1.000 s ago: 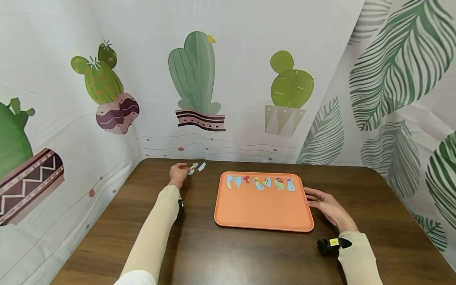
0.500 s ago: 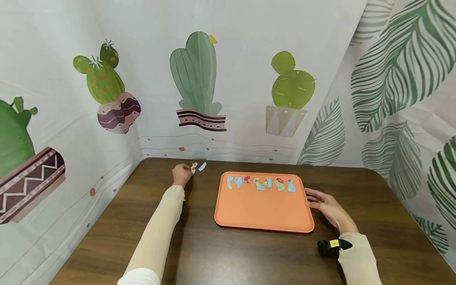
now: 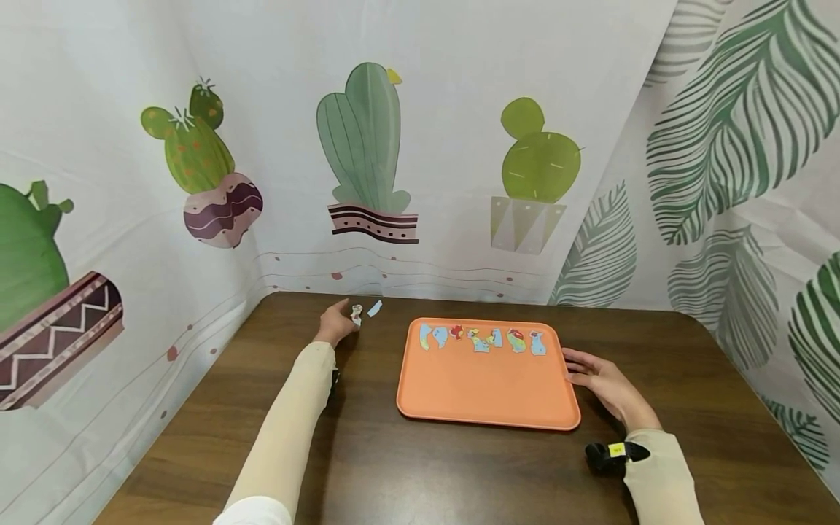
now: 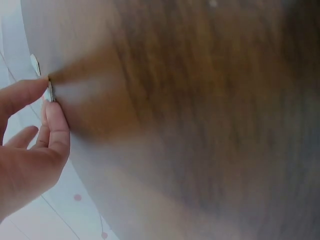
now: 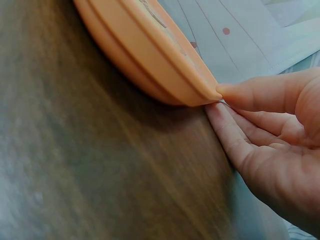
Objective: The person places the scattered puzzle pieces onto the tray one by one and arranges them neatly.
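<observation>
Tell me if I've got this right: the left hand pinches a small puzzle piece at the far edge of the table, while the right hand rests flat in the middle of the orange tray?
Not quite. The right hand is not in the middle of the orange tray; it touches the tray's right rim, as the head and right wrist views show. The left hand does pinch a small puzzle piece near the table's far edge.

Tray [image 3: 485,386] at the centre of the table [image 3: 407,467]. A row of puzzle pieces [image 3: 482,339] lies in the tray along its far edge. Left of the tray's far corner, on the table: the left hand [image 3: 336,324], a pinched piece [image 3: 356,314] at its fingertips, and a loose piece [image 3: 375,308] just right of that. The right hand [image 3: 600,383] touches the tray's right rim.
</observation>
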Demonstrator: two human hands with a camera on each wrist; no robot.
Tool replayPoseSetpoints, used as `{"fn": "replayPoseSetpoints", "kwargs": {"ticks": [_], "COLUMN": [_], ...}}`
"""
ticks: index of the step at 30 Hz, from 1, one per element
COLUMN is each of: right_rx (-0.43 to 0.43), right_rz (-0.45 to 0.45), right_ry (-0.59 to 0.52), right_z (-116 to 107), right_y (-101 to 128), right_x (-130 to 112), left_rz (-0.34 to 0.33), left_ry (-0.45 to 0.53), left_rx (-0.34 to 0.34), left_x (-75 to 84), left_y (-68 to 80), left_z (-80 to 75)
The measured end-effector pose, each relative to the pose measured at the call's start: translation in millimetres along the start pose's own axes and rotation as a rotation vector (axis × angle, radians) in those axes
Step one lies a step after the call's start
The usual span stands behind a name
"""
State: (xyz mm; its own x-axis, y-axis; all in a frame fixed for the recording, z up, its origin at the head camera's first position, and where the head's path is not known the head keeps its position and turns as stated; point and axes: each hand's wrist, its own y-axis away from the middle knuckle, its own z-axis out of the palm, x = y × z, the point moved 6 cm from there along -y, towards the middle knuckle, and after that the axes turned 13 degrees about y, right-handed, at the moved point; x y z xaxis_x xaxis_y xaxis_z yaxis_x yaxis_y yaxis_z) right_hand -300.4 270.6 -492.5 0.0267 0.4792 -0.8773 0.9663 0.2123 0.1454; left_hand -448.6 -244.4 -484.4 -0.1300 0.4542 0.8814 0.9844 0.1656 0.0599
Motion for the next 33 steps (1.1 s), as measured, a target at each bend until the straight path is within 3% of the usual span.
{"fn": "replayPoseSetpoints", "kwargs": {"ticks": [1,7,12,16,23,33], "right_rx": [0.001,-0.004,-0.006,-0.009,-0.016,-0.020], "right_rz": [0.001,0.002,-0.001,0.001,0.005,-0.003], "right_ry": [0.002,0.001,-0.009,-0.009,-0.018,-0.025], "right_z": [0.0,0.4,0.0,-0.4,-0.4,-0.2], "right_y": [0.2,0.2,0.2,0.0,-1.2,-1.1], "right_x": [0.4,2.4,2.4,2.4,2.9,1.3], "left_rz": [-0.037,-0.006,0.024,0.003,-0.057,-0.113], "left_ry": [-0.010,0.005,0.135,0.273,0.452,0.620], "left_rx": [-0.026,-0.079,-0.045,-0.029,-0.068,-0.151], "left_x": [9.0,18.8,17.9,13.9,15.9,32.8], "left_y": [10.2,26.3,27.8,28.0,31.8,41.7], "left_z": [0.4,0.5,-2.0,-3.3,3.6,30.4]}}
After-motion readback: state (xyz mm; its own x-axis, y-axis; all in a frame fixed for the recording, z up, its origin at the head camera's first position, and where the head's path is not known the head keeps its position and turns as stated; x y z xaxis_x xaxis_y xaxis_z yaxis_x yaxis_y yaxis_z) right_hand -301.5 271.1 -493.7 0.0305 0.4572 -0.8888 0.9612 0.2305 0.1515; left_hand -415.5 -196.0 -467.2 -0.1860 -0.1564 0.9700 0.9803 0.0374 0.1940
